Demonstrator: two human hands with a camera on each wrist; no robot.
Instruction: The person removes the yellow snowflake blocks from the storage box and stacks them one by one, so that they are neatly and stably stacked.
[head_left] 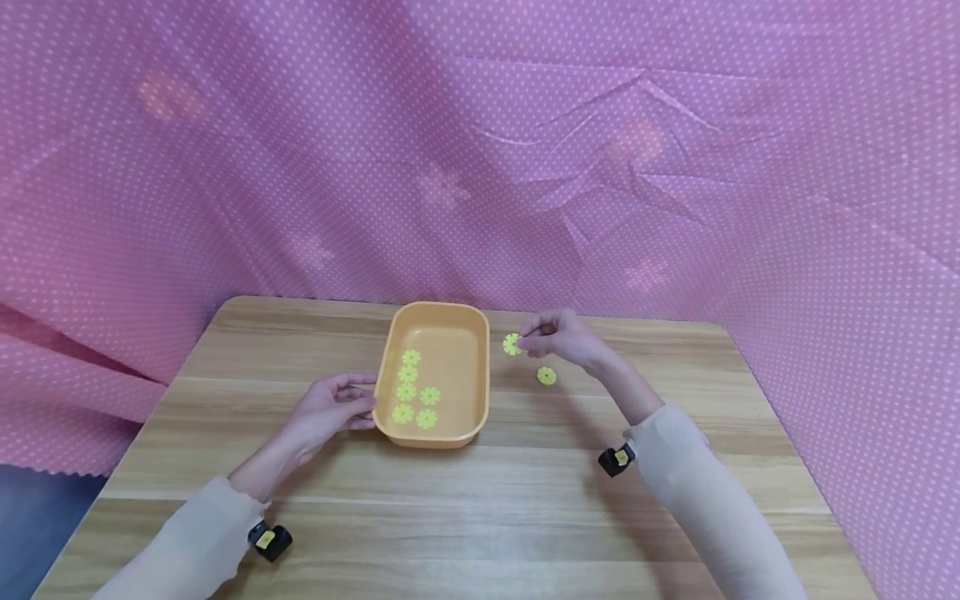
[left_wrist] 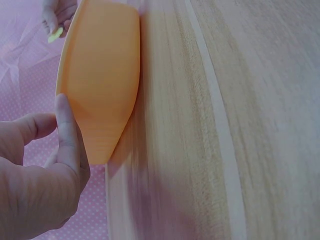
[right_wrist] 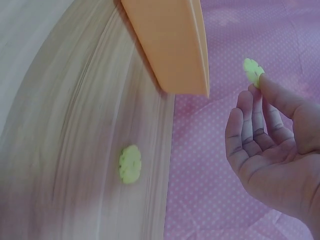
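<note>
An orange rectangular plastic tray [head_left: 457, 358] stands on the table, with several yellow-green flower-shaped discs [head_left: 406, 392] lying flat in its left part. My left hand [head_left: 330, 410] is at the tray's left side, its fingers extended and fingertips at the outer wall and rim. Right of the tray, my right hand [head_left: 562, 337] pinches one flower-shaped disc [right_wrist: 253, 71] between thumb and fingertips, holding it up above the table. Another flower-shaped disc [head_left: 547, 376] lies on the wood below that hand, seen larger in the right wrist view.
The wooden table [head_left: 480, 525] has rounded back corners. A pink dotted curtain [head_left: 480, 167] hangs behind it and along both sides. Each wrist wears a small black camera, the left one [head_left: 270, 540] close over the tabletop.
</note>
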